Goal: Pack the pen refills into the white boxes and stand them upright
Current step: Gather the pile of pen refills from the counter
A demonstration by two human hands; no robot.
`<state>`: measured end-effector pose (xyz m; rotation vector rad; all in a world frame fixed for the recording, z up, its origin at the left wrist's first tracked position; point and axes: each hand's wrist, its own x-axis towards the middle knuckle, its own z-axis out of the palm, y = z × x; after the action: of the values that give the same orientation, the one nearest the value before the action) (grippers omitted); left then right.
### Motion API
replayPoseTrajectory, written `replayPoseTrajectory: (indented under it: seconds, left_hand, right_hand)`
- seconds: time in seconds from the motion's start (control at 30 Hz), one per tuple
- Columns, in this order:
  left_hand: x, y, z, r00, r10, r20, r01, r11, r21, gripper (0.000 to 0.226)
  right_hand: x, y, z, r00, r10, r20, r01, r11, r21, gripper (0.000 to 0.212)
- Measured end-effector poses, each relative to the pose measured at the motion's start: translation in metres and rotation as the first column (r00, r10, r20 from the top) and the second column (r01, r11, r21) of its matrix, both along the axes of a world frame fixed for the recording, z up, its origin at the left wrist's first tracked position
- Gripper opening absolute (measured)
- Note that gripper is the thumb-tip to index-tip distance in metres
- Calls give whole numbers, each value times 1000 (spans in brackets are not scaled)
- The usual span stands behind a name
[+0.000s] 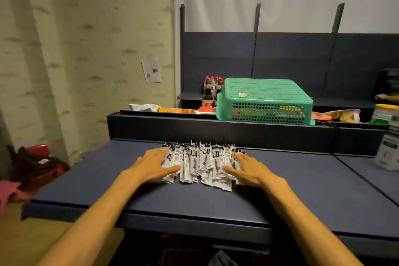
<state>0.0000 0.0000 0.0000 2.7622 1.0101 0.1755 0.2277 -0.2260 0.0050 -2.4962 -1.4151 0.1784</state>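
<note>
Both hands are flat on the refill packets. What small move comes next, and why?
Probably slide the left hand and right hand inward to bunch the packets. They lie fanned loose on the table, uneven at their near ends, with no box beside them.

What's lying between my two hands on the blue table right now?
In the head view, the pile of pen refills in their white sleeves fills the stretch between the left hand and the right hand, both flat on its ends.

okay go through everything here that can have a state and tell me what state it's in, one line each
pen refills: in sleeves, lying flat in a row on the shelf
left hand: open, resting on the row's left end
right hand: open, resting on its right end
green basket: upside down
dark bottles: upright, capped
</note>
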Motion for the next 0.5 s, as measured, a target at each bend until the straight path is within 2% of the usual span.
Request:
replayPoseTrajectory:
  seconds: [0.07, 0.17, 0.37, 0.5]
  left_hand:
    - [-6, 6, -7, 1000, 27, -14, -28, 996, -81, 108]
    - [-6, 18, -23, 1000, 23, -17, -25, 994, -108, 120]
    - [31, 16, -28, 997, -71, 21, 73, 988, -135, 110]
    - [49, 5, -22, 991, -129, 33, 133, 967, -217, 110]
  right_hand:
    - [-2, 7, -5, 1000, -6, 12, 7, 1000, -25, 85]
    - [-6, 18, -15, 999, -30, 23, 31, 998, -47, 81]
    - [-31, 50, -22, 997, -71, 18, 72, 995, -63, 91]
    - [-50, 67, -19, 998, -56, -9, 55, 996, -73, 100]
